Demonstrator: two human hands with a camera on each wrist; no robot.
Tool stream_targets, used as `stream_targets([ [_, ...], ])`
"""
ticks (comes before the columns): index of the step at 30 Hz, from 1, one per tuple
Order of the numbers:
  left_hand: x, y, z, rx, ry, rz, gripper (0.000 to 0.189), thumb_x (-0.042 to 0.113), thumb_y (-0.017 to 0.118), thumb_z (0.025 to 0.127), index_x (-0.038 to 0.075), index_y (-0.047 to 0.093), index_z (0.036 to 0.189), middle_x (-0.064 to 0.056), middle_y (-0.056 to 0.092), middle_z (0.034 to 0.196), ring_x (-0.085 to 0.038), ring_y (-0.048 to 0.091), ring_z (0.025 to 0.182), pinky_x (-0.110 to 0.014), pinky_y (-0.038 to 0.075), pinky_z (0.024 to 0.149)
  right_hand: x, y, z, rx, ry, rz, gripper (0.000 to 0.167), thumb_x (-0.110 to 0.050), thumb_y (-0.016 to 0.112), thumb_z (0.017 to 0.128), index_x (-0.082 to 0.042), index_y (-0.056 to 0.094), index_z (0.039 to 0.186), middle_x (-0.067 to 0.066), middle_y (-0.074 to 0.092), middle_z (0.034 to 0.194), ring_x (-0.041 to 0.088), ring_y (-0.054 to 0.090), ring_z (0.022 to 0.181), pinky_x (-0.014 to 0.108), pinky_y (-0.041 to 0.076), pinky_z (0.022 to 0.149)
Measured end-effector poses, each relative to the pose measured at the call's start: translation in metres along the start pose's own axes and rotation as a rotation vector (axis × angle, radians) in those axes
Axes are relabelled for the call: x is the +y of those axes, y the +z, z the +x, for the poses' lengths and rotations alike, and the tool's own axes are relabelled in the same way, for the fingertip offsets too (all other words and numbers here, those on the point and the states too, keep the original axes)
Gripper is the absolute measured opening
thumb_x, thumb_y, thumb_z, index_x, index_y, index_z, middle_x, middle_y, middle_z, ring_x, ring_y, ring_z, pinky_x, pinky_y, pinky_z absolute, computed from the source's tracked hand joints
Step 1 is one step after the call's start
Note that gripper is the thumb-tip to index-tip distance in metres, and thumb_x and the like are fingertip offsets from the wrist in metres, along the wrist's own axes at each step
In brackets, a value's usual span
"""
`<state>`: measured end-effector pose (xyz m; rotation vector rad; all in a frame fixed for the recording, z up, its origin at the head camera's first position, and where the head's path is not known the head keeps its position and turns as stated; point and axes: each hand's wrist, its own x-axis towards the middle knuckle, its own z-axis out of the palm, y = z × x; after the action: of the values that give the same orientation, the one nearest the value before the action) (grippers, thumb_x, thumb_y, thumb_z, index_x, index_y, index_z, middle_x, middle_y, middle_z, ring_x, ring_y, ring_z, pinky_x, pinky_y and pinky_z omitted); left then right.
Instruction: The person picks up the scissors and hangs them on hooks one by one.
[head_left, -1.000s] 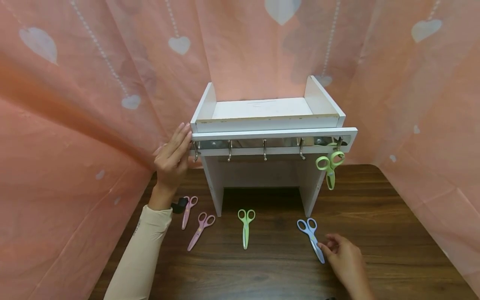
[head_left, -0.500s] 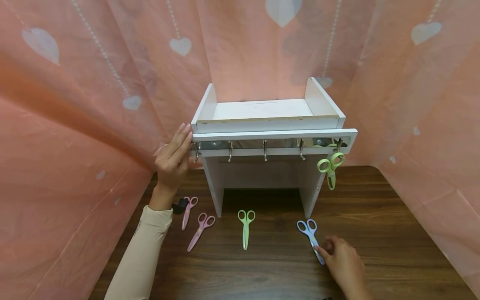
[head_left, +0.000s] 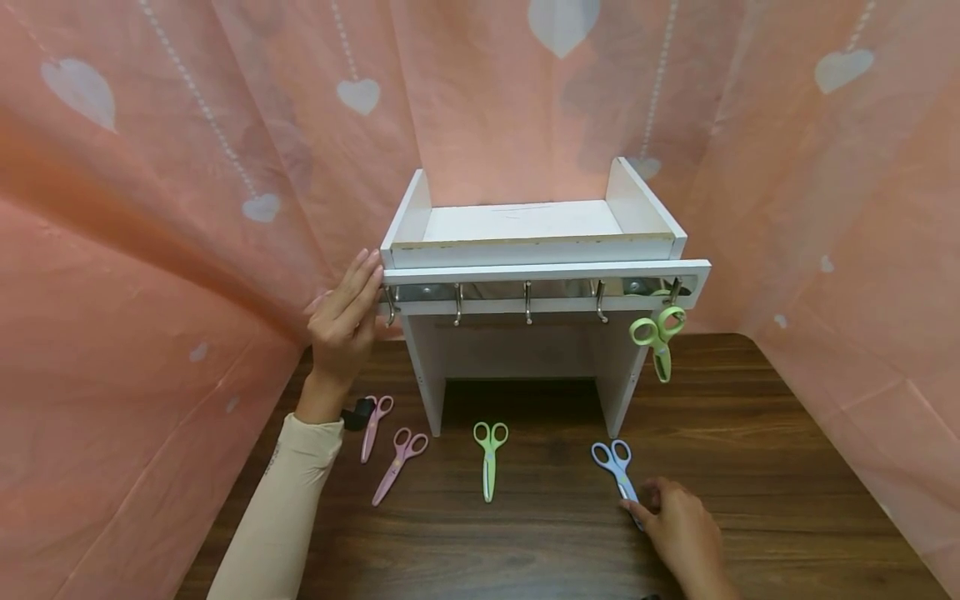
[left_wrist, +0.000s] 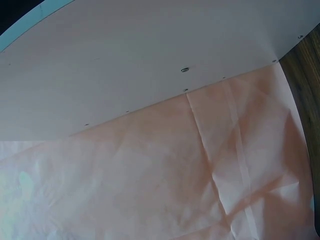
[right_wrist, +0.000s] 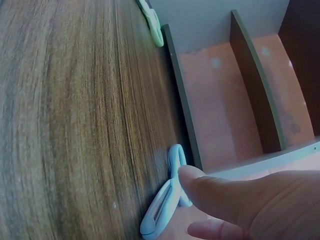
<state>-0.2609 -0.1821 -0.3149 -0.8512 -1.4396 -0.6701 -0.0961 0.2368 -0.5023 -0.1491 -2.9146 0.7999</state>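
My left hand (head_left: 341, 321) presses with straight fingers on the left end of a white hook rail (head_left: 543, 271), part of a small white shelf unit (head_left: 525, 250). Low over the wooden table, my right hand (head_left: 682, 525) has its thumb across the blades of light blue scissors (head_left: 615, 462) and its fingers bent on their right side. In the right wrist view the thumb (right_wrist: 215, 192) overlaps the blue scissors (right_wrist: 172, 197) near their middle. Green scissors (head_left: 660, 333) hang by a handle loop from the rightmost hook.
Green scissors (head_left: 490, 462) lie before the unit. Two pink pairs lie to the left: the nearer pink scissors (head_left: 397, 467) and the farther pink scissors (head_left: 375, 425) beside the left wrist. Several metal hooks (head_left: 528, 302) jut out. A peach curtain (head_left: 150, 333) surrounds the table.
My right hand has edged left, so the thumb now reaches across the blue blades. The blue scissors and my left hand have stayed put; the view shifts slightly.
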Motion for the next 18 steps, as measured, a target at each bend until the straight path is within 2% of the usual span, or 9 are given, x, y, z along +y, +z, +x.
stream_targets([
  [11,0.0011,0.0001,0.0016,-0.001,0.006,0.000,0.038,-0.023,0.075,0.075,-0.008,0.075,0.110,-0.022,0.070,0.120,-0.043,0.067,0.113,-0.043,0.053,0.098,-0.0004,-0.0009,-0.0001,-0.024,0.016,-0.008,0.040,-0.027,0.089,0.077,-0.002,0.071,0.103,0.005,0.067,0.084,0.024,0.065,0.072,0.043,0.048,0.054],
  [18,-0.0007,0.0008,0.0015,-0.003,0.010,0.009,0.038,-0.022,0.075,0.076,-0.008,0.075,0.111,-0.021,0.070,0.120,-0.042,0.067,0.113,-0.042,0.053,0.098,0.0005,0.0012,0.0016,-0.020,0.010,-0.020,0.034,-0.022,0.091,0.072,-0.007,0.072,0.096,0.001,0.060,0.077,0.020,0.059,0.067,0.040,0.043,0.052],
])
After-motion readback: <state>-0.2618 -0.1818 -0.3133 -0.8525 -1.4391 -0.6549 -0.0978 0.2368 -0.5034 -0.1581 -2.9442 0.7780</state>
